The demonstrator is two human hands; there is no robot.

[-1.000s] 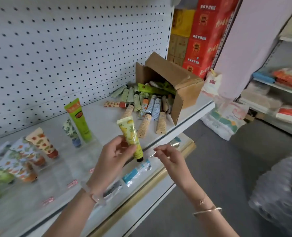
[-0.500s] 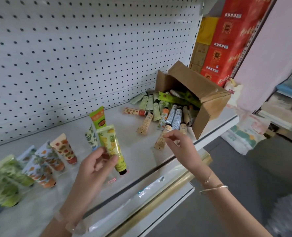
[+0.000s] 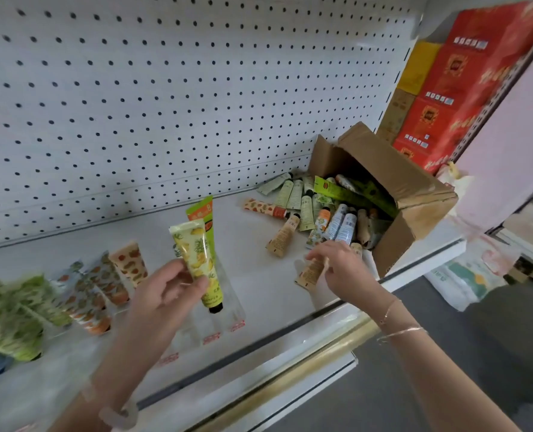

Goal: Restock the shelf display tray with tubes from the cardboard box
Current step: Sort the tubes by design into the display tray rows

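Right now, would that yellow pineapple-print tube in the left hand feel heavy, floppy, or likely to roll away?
Probably light: the left hand holds the yellow pineapple-print tube by thumb and fingertips alone. Likely fairly stiff, since it stands straight above the grip. Its flat crimped end should hinder rolling, as with the tan tube the right hand pinches.

Take the cardboard box (image 3: 414, 219) as your mark: it lies on the shelf (image 3: 246, 254), near the pegboard (image 3: 165, 104). Loose tubes (image 3: 302, 207) spill from its mouth, leftward. Just before that mouth, your right hand (image 3: 340, 269) pinches a fallen tube (image 3: 310, 272). Well left of the box sits the display tray (image 3: 234, 310), where your left hand (image 3: 165, 294) grips the held tube (image 3: 196, 260). Stacked cartons (image 3: 464, 88) stand behind the box.
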